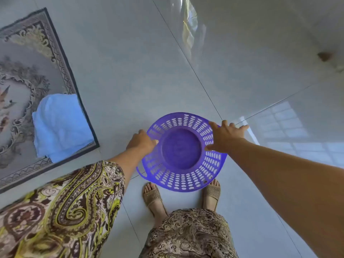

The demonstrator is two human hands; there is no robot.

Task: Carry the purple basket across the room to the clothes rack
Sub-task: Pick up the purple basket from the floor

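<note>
The purple basket [183, 175] is round, perforated and empty, and I look down into it just in front of my sandalled feet. My left hand [141, 142] is at its left rim, fingers curled over the edge and thumb inside. At the right rim is my right hand [226, 137], thumb inside the wall and fingers spread outward past the edge. A small loop handle sticks out at the basket's lower left. No clothes rack is in view.
A patterned rug [22, 75] with a dark border lies on the left, with a folded light-blue towel [59, 127] on its near corner. Glossy grey floor tiles [242, 71] stretch ahead and to the right. A small brown spot [324, 56] lies far right.
</note>
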